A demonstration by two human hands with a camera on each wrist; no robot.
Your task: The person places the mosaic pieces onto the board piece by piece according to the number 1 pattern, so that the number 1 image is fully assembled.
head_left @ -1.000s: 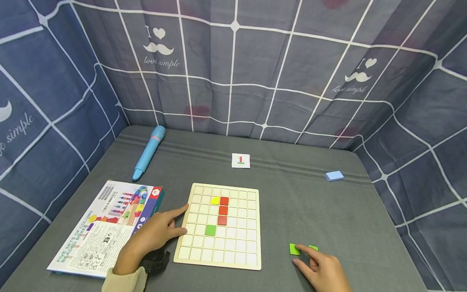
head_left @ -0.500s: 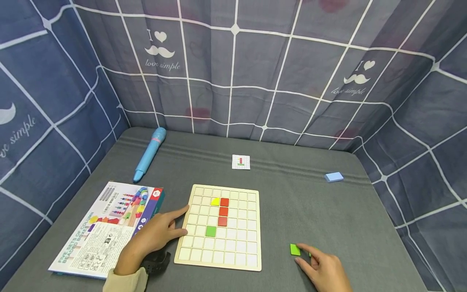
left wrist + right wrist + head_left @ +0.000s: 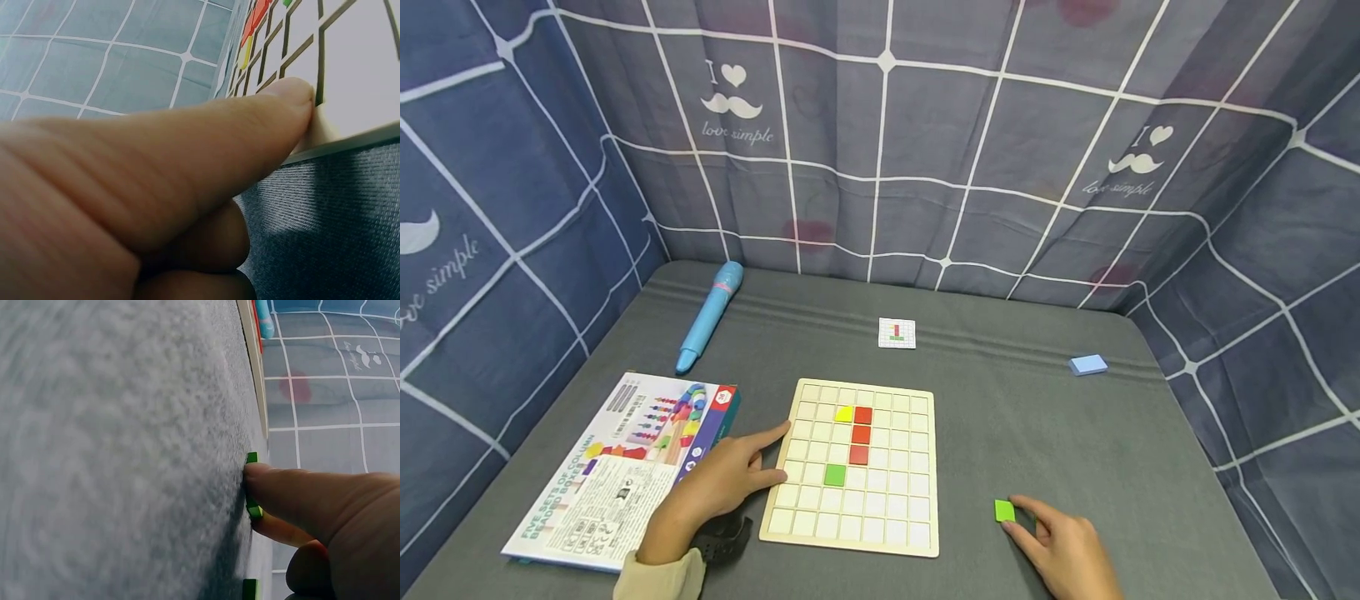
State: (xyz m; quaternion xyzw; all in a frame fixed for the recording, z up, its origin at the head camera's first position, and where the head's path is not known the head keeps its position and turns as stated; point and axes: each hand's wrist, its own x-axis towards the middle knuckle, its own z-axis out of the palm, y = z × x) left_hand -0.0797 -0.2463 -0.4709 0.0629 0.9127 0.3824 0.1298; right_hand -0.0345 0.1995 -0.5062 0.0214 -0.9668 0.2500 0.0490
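Observation:
My left hand [image 3: 718, 483] lies at the left edge of a wooden grid board [image 3: 917, 533], thumb and index finger stretched out and touching its rim. In the left wrist view, the thumb [image 3: 250, 119] rests over the board's edge. On the board sit a yellow tile [image 3: 844, 414], a green tile [image 3: 834, 475] and a column of three red tiles [image 3: 861, 435]. Right of the board, my right hand [image 3: 1063, 546] pinches a bright green square tile [image 3: 1004, 511] between thumb and index finger, low over the table. Another green tile [image 3: 250, 589] shows in the right wrist view.
A boxed set [image 3: 617, 475] lies left of the board, partly behind my left forearm. Farther back are a blue microphone-shaped pen [image 3: 709, 321], a small pattern card [image 3: 897, 333] and a light-blue block [image 3: 1087, 365]. A grid-patterned curtain [image 3: 910, 150] encloses the grey table.
The right thumb has closed in against the green tile's edge, and the index finger has slid to its far edge. The second green tile has become hidden in the head view. The left hand stays put.

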